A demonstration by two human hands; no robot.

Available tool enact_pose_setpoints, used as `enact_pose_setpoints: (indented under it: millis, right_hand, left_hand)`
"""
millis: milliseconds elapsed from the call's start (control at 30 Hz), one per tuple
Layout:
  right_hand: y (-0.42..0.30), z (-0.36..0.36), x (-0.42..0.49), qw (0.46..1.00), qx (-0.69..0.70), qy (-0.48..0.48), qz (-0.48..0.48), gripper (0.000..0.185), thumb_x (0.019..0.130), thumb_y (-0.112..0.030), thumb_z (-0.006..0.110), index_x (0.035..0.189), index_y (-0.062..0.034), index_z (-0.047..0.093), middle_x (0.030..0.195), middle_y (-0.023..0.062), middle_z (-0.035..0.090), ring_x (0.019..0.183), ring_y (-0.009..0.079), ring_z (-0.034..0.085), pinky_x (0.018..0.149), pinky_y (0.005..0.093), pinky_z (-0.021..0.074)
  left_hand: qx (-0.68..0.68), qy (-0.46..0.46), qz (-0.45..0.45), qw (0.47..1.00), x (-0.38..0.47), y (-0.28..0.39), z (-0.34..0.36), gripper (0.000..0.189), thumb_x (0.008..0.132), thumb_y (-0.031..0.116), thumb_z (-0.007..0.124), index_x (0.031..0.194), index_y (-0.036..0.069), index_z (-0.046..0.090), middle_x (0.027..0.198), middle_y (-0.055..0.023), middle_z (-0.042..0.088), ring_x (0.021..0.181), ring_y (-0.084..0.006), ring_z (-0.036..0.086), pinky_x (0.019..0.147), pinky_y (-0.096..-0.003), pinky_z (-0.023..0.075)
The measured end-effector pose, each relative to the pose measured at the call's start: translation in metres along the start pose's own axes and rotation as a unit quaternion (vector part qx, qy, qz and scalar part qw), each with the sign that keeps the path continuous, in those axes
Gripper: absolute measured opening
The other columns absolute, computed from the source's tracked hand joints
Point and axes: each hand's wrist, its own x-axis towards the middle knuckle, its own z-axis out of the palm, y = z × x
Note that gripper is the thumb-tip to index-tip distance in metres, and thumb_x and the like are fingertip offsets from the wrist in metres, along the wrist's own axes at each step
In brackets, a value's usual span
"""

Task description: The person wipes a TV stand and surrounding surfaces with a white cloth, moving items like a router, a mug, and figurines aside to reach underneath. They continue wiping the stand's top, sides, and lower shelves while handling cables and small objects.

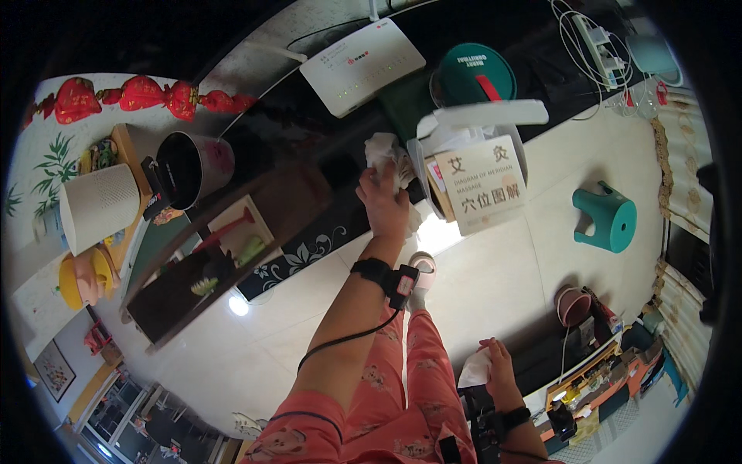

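Note:
My left hand (385, 204) reaches forward over a glossy black cabinet top (301, 139), its fingers closed on a crumpled white cloth or tissue (382, 149). Just right of the hand stands a pale plastic bin (520, 151) filled with papers, a printed booklet (482, 184) bearing writing at its front. Lower and to the right, my right hand (499, 366) hangs near my hip and holds a white tissue or paper (475, 368). Straps with small devices circle both wrists.
Behind the bin are a white router (364, 66) and a green round lid (484, 65). At left stand a dark-mouthed bucket (211, 168) and a cream perforated box (99, 207). A teal stool (606, 220) and a pink bucket (574, 306) are on the right. Cables surround a power strip (602, 49).

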Motion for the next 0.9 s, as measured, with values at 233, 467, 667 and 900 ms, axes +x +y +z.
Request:
enact_pose_setpoints:
  millis: [233,467,667,900]
  right_hand:
    - [-0.033,0.029,0.005,1.0,-0.024,0.011,0.009,0.029,0.096,-0.033,0.054,0.096,-0.0057,0.063,0.077,0.0036,0.059,0.065,0.011,0.055,0.058,0.0258,0.0453]
    - [-0.064,0.043,0.016,0.998,-0.059,-0.012,-0.017,0.026,0.094,-0.031,0.055,0.093,-0.0062,0.063,0.075,0.0036,0.059,0.064,0.0116,0.055,0.056,0.0262,0.0456]
    - [-0.102,0.042,0.052,0.994,-0.086,-0.06,-0.008,0.025,0.096,-0.029,0.054,0.091,-0.006,0.062,0.074,0.0027,0.059,0.063,0.0115,0.055,0.058,0.0265,0.046]
    - [-0.172,0.0,0.072,0.987,-0.151,-0.052,-0.018,0.024,0.096,-0.028,0.055,0.09,-0.0068,0.063,0.074,0.0014,0.059,0.063,0.0104,0.055,0.057,0.0257,0.0449]
  left_hand:
    - [0.004,0.086,-0.052,0.995,0.036,-0.01,-0.001,0.061,0.072,0.0,0.061,0.131,0.013,0.05,0.124,-0.0238,0.038,0.105,-0.043,0.041,0.092,-0.0467,0.0394]
    - [-0.051,0.177,-0.152,0.971,0.049,-0.006,-0.01,0.058,0.077,-0.002,0.055,0.134,0.007,0.045,0.127,-0.0271,0.037,0.112,-0.0454,0.041,0.095,-0.0474,0.0377]
    - [-0.065,0.256,-0.153,0.952,0.074,-0.01,-0.012,0.052,0.079,-0.007,0.05,0.129,0.005,0.045,0.128,-0.0263,0.041,0.116,-0.0435,0.041,0.097,-0.0463,0.0365]
    - [0.024,0.276,-0.198,0.94,0.108,-0.017,-0.017,0.044,0.077,-0.01,0.051,0.118,0.005,0.055,0.132,-0.0191,0.045,0.116,-0.0393,0.04,0.097,-0.0464,0.0345]
